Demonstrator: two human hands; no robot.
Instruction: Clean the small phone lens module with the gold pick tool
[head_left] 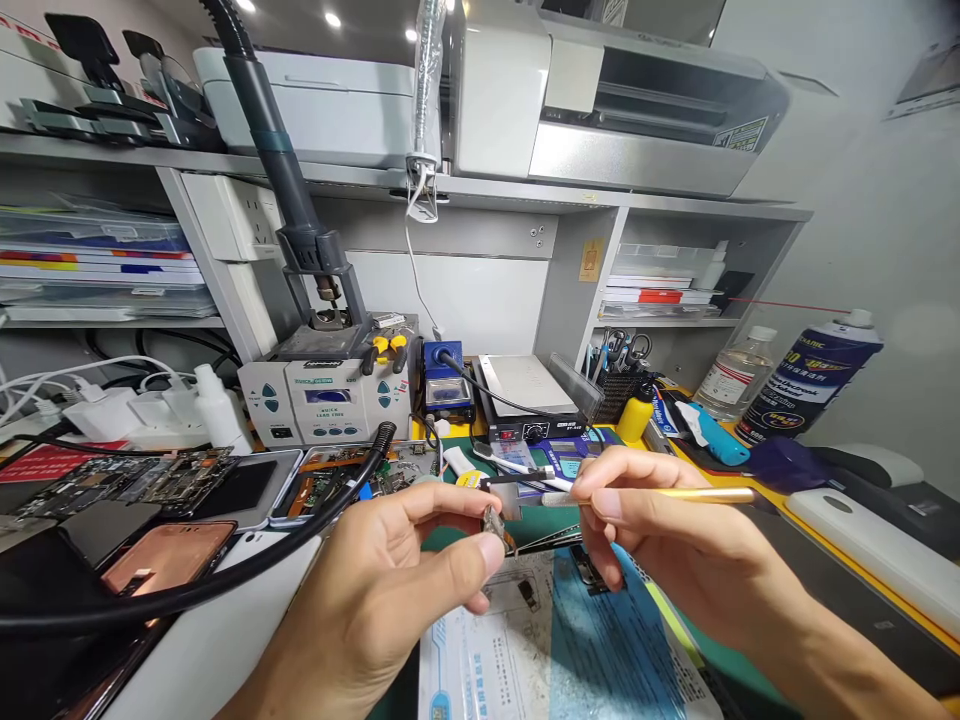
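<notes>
Small metal part (493, 523), too small to identify exactly, was pinched at the tip of the left hand (375, 590), held between the thumb (486, 553) and the bent forefinger (450, 500), with the other fingers curled behind it. It lay near the middle of the view, above a printed sheet (555, 640) and a green work mat (540, 528), and its long axis seemed to tilt steeply downward, though the fingers hid part of it. The left hand was the nearer of the two, since it was actually gripping the part. The right hand (660, 530) was clenched around a slim gold-handled tool (675, 495), whose long axis ran almost level across the view, from the right hand toward the left. Its narrow tip ended just above and beside the part, but whether they touched could not be told. Beyond the hands stood a hot-air rework station (326, 395), a blue soldering station (446, 375) and a preheating plate (525, 388). A black hose (187, 590) crossed the bench to the left, near opened phones and exposed circuit boards (127, 480), while a blue spray can (810, 375) stood off to the right.
</notes>
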